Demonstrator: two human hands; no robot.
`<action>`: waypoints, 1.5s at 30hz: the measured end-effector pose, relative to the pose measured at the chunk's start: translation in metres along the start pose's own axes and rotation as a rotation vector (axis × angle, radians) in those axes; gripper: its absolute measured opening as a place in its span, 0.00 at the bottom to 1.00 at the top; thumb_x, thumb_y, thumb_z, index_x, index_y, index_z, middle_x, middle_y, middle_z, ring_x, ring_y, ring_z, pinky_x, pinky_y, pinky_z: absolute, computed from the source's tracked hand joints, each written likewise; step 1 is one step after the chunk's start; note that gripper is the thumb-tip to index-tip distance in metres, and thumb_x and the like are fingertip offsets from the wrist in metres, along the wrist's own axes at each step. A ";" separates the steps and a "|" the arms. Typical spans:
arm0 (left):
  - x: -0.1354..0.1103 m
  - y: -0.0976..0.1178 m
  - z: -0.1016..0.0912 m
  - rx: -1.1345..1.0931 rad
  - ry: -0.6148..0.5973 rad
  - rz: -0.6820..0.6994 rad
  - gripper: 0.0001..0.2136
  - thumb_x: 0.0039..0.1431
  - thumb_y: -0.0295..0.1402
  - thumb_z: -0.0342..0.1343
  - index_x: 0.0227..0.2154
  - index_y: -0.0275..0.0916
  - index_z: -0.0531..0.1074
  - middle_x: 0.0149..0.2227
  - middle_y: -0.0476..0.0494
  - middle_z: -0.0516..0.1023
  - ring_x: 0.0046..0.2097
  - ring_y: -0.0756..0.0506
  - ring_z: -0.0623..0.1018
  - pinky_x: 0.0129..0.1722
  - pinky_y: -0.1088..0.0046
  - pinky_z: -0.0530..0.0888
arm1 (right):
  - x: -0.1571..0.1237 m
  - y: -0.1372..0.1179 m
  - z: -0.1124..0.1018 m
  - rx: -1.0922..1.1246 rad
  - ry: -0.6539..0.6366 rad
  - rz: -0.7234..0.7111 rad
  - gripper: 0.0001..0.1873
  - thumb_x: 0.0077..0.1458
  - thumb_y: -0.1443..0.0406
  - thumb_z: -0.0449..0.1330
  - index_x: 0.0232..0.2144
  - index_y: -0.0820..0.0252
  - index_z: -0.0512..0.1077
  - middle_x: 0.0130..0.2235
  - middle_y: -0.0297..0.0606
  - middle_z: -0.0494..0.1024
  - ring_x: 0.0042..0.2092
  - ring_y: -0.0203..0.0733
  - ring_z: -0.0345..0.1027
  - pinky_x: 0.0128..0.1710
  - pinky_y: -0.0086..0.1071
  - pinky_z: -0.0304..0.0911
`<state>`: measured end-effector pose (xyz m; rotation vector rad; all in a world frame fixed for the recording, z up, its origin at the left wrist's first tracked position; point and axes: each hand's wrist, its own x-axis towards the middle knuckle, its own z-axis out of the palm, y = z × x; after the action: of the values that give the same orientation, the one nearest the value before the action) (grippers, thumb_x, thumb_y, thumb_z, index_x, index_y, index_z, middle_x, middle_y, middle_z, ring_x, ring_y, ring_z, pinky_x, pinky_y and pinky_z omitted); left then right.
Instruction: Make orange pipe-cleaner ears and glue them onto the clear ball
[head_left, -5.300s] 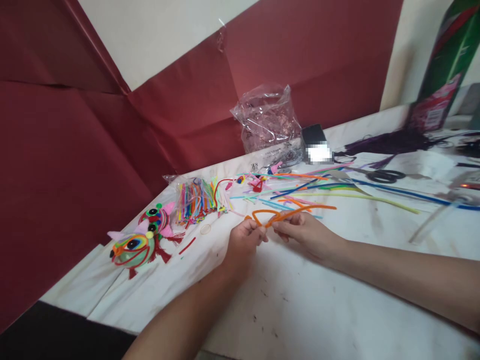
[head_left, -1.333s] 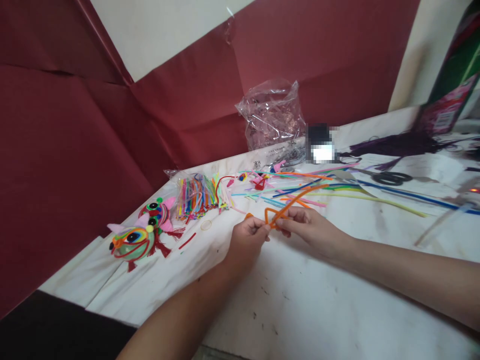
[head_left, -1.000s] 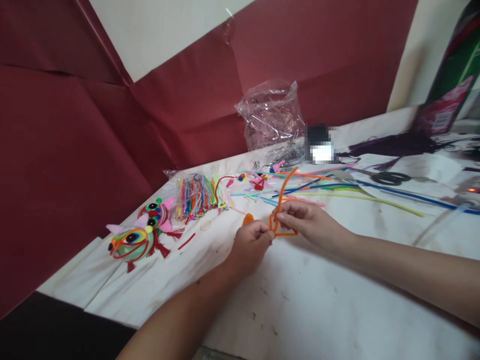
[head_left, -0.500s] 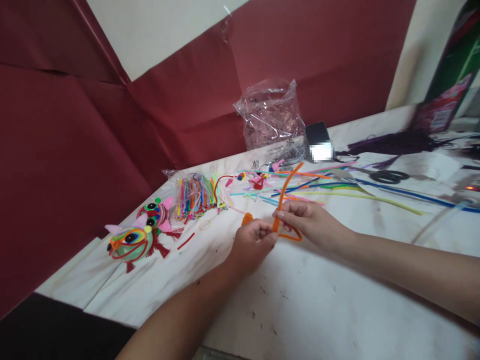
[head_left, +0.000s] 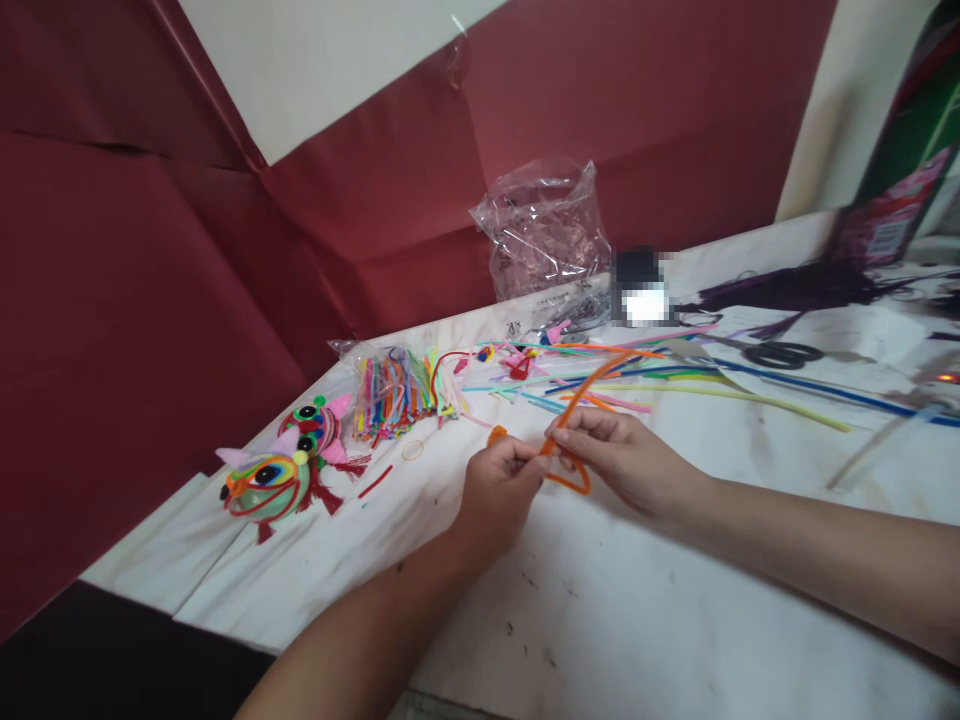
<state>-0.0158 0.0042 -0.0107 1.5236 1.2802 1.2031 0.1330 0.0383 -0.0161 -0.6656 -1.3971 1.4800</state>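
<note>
Both my hands meet over the white table (head_left: 637,620) and pinch one orange pipe cleaner (head_left: 592,385). My left hand (head_left: 496,490) is closed on its near end, with an orange tip poking out above the thumb. My right hand (head_left: 626,458) is closed on the bent part, where a small loop hangs below the fingers. The long free end slants up and to the right over the loose coloured pipe cleaners (head_left: 600,375).
Two round craft fish (head_left: 285,470) lie at the table's left. A clear bag of short coloured sticks (head_left: 390,390) sits behind them. A crumpled plastic bag (head_left: 544,235) leans on the red wall. Black scissors (head_left: 780,355) and dark purple strands (head_left: 787,290) lie far right.
The pipe cleaner's free end, standing upright a second ago, has swung down to the right. The small loop has turned from above my right fingers to below them. Both hands kept their grip.
</note>
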 end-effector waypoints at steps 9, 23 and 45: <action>0.002 0.002 -0.004 0.066 0.070 -0.026 0.06 0.47 0.32 0.53 0.19 0.37 0.65 0.18 0.55 0.62 0.22 0.54 0.60 0.22 0.78 0.57 | -0.004 -0.011 -0.011 -0.787 0.247 -0.673 0.04 0.55 0.66 0.52 0.31 0.57 0.66 0.34 0.40 0.71 0.37 0.42 0.63 0.38 0.37 0.59; 0.007 0.004 -0.011 0.293 -0.030 0.254 0.08 0.51 0.31 0.49 0.21 0.37 0.68 0.23 0.49 0.67 0.29 0.50 0.66 0.32 0.75 0.63 | 0.006 -0.018 -0.017 -1.085 -0.165 -0.586 0.13 0.57 0.66 0.47 0.24 0.59 0.66 0.25 0.38 0.73 0.32 0.41 0.63 0.39 0.39 0.54; 0.009 -0.001 -0.010 0.257 0.075 0.133 0.07 0.50 0.32 0.51 0.21 0.37 0.68 0.23 0.51 0.68 0.28 0.51 0.68 0.30 0.76 0.65 | 0.005 -0.007 -0.014 -0.801 -0.023 -0.172 0.16 0.53 0.56 0.48 0.22 0.58 0.66 0.24 0.35 0.70 0.28 0.40 0.63 0.28 0.32 0.57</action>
<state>-0.0252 0.0128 -0.0076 1.7862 1.4464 1.2250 0.1451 0.0483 -0.0114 -0.9775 -2.0177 0.7570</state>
